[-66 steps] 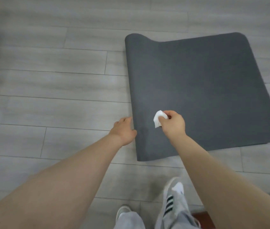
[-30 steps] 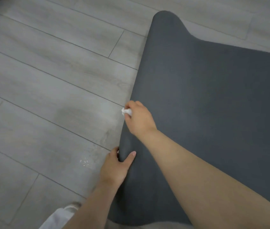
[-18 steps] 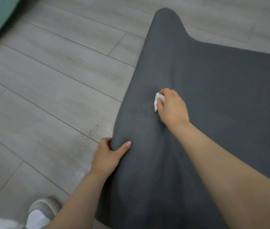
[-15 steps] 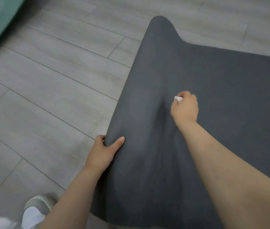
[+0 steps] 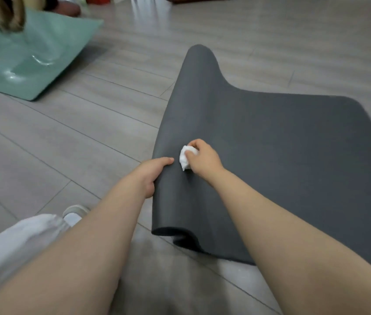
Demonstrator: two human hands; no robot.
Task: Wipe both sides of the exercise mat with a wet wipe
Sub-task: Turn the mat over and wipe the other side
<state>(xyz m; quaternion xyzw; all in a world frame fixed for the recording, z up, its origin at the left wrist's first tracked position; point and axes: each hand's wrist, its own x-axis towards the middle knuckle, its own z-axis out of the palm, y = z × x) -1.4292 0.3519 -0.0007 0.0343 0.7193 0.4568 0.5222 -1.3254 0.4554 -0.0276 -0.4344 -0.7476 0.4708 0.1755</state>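
**K:** Grey exercise mat (image 5: 282,155) lay on the wood-look floor (image 5: 77,137), its left long edge lifted into a ridge. Left hand (image 5: 151,173) gripped that raised edge, thumb on top and fingers curled under. Right hand (image 5: 204,159) pinched a balled white wet wipe (image 5: 185,156) and pressed it on the mat just beside the left thumb.

**R:** Advice for the stroke?

**K:** Judgement only: the ridge was unsupported, so the left hand needed to hold it taut against the wipe's push. A balled wipe covered little; opened flat, it would likely have cleaned more per pass. Overlapping strokes along the edge, then outward.

**R:** Underside?

**K:** Not visible, so couldn't tell if it was done. Near end curled up off the floor.

**R:** Surroundings?

**K:** Green mat (image 5: 32,57) well apart at far left, white shoe (image 5: 74,213) near the left forearm.
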